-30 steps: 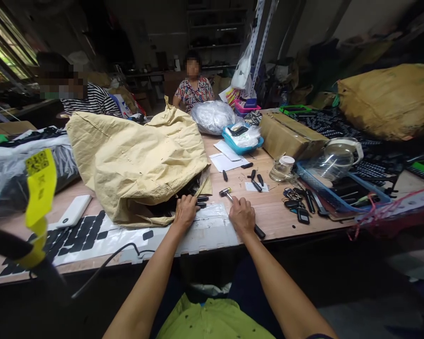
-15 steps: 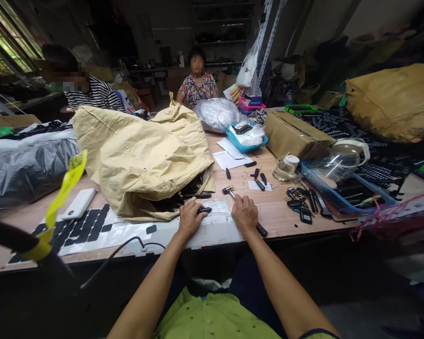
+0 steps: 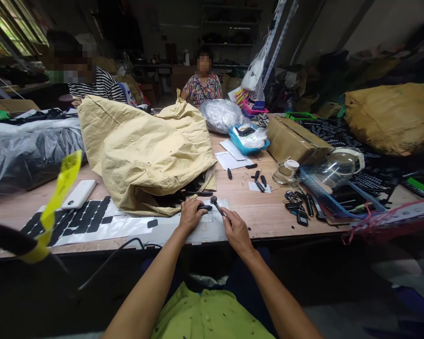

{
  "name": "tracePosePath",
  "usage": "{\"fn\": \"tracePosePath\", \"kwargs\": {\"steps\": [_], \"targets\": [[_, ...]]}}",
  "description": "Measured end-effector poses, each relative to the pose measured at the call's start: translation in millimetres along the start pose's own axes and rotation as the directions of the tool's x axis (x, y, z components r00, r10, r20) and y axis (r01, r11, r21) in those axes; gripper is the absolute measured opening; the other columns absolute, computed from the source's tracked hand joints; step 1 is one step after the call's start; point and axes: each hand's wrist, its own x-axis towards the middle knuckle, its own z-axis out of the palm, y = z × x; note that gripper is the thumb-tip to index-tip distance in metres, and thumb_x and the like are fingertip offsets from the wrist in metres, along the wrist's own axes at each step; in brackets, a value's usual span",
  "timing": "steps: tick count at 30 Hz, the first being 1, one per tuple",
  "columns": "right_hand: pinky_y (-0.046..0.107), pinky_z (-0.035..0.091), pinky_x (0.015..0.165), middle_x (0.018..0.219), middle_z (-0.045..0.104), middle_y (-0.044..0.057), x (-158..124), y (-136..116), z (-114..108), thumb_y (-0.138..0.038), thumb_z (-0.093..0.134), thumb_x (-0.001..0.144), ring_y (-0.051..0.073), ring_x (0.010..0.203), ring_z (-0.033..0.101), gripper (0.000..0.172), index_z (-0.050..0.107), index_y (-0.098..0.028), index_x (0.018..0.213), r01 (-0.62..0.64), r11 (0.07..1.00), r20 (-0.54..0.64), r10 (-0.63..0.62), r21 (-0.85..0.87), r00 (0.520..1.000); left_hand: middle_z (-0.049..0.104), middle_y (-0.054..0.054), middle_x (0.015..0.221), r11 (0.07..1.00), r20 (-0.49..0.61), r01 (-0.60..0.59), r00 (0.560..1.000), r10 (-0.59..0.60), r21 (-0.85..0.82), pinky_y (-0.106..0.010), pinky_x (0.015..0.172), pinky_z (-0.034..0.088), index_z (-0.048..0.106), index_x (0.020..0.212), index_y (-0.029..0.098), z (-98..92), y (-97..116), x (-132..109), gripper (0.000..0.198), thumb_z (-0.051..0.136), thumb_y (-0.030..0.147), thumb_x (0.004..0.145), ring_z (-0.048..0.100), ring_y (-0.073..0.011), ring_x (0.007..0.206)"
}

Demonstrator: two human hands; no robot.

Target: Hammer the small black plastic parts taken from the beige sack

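Observation:
My left hand [image 3: 190, 214] rests on a clear plastic-covered pale board [image 3: 207, 231] at the table's front edge. Its fingers are closed on a small black elongated piece [image 3: 206, 207], whose tip sticks out to the right. In my right hand [image 3: 237, 230] is a small hammer [image 3: 217, 206], gripped by its handle. The hammer's round head is just right of the black piece, slightly above the board; whether they touch I cannot tell. Behind my left hand, a large cream sack [image 3: 155, 150] lies with its mouth toward me, dark pieces showing inside.
Several black pieces [image 3: 263, 181] lie beyond my right hand. A bunch of keys [image 3: 297, 206], a glass jar [image 3: 285, 172] and a blue tray [image 3: 339, 193] stand to the right. At left are a white phone-like device [image 3: 79, 194] and black stickers [image 3: 88, 216]. Two people sit across the table.
My right hand has moved left with the hammer, bringing its head from the right over beside the black piece. My left hand stays on the piece. The view has shifted slightly.

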Motion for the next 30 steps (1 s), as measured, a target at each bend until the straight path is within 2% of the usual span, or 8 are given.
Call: {"fn": "tracePosePath", "kwargs": {"steps": [4,8,11,14,21,25,30], "targets": [[0.031,0.055,0.09,0.107,0.071,0.007,-5,-9,8,-0.02,0.04,0.096,0.019,0.1,0.066,0.039,0.067,-0.024,0.125,0.076,0.996,-0.002,-0.076,0.04,0.997,0.068,-0.004,0.102,1.0,-0.001,-0.01,1.0,0.01,0.013,-0.036,0.089,0.036,0.073,0.098,0.026,0.4,1,0,0.012,0.07,0.026,0.086,0.054,-0.0257,0.106],[0.029,0.056,0.081,0.095,0.07,0.006,-5,-7,15,-0.02,0.042,0.096,0.018,0.089,0.066,0.039,0.067,-0.025,0.126,0.135,0.991,0.024,-0.134,-0.028,0.991,0.066,-0.005,0.1,1.0,0.006,-0.021,1.0,0.021,0.013,-0.036,0.088,0.037,0.073,0.097,0.025,0.7,1,0,0.011,0.068,0.025,0.087,0.054,-0.0254,0.103],[0.029,0.055,0.077,0.091,0.069,0.006,-4,-4,16,-0.019,0.042,0.095,0.019,0.084,0.066,0.039,0.069,-0.025,0.124,0.137,0.988,0.024,-0.135,-0.075,0.99,0.066,-0.005,0.098,1.0,0.002,-0.026,1.0,0.026,0.007,-0.036,0.088,0.037,0.073,0.096,0.025,1.8,0,0,0.011,0.068,0.025,0.087,0.054,-0.0255,0.103],[0.029,0.055,0.081,0.094,0.069,0.007,-6,-2,14,-0.02,0.039,0.097,0.019,0.088,0.066,0.04,0.067,-0.024,0.126,0.128,0.989,-0.016,-0.129,-0.068,0.991,0.066,-0.004,0.099,0.999,-0.007,-0.036,0.999,0.036,0.001,-0.037,0.088,0.037,0.073,0.098,0.026,3.6,0,0,0.012,0.069,0.025,0.087,0.053,-0.0255,0.104],[0.028,0.053,0.081,0.095,0.068,0.006,-6,8,10,-0.019,0.04,0.096,0.018,0.089,0.065,0.04,0.068,-0.025,0.125,0.112,0.989,-0.014,-0.113,-0.096,0.993,0.066,-0.004,0.1,0.999,-0.031,-0.048,0.998,0.047,-0.011,-0.037,0.09,0.037,0.072,0.095,0.024,7.4,-2,0,0.009,0.067,0.023,0.087,0.053,-0.0245,0.103],[0.027,0.05,0.079,0.095,0.067,0.005,20,28,0,-0.019,0.043,0.095,0.019,0.09,0.062,0.038,0.069,-0.027,0.121,0.047,0.965,-0.081,-0.07,-0.257,0.994,0.066,-0.004,0.099,0.998,-0.035,-0.064,0.997,0.064,0.001,-0.037,0.09,0.037,0.071,0.094,0.023,8.6,-3,-1,0.008,0.068,0.023,0.087,0.053,-0.0247,0.103],[0.027,0.04,0.067,0.083,0.064,0.005,51,59,-10,-0.014,0.051,0.09,0.019,0.08,0.057,0.034,0.071,-0.025,0.114,-0.026,0.847,-0.076,-0.018,-0.532,0.997,0.066,-0.003,0.1,0.995,-0.08,-0.096,0.992,0.097,0.028,-0.038,0.09,0.039,0.071,0.099,0.026,14.7,-7,-3,0.013,0.067,0.021,0.087,0.054,-0.0246,0.103]]}}
